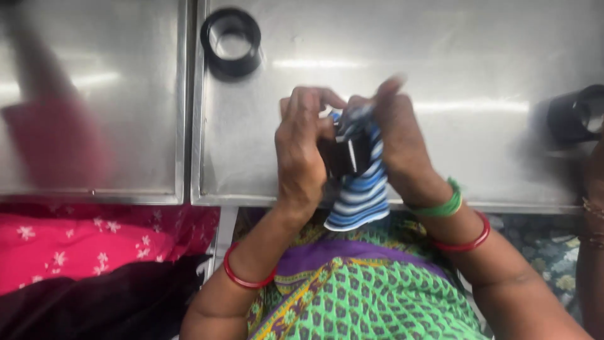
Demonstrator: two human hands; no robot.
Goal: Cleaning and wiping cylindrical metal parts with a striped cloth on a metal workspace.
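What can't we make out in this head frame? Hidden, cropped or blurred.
- Small dark part, head view: mostly covered by the left hand, the right hand and the striped cloth; its kind is unclear.
- Right index fingertip: motion-blurred.
- Pink shape on the left table: blurred, unidentifiable.
- Black ring at the right: partly cut by the frame edge.
- Another person's arm: cropped, hand unseen.

No packages, signs or screens were seen; whether the white strip (352,155) on the held cloth was a label could not be told.
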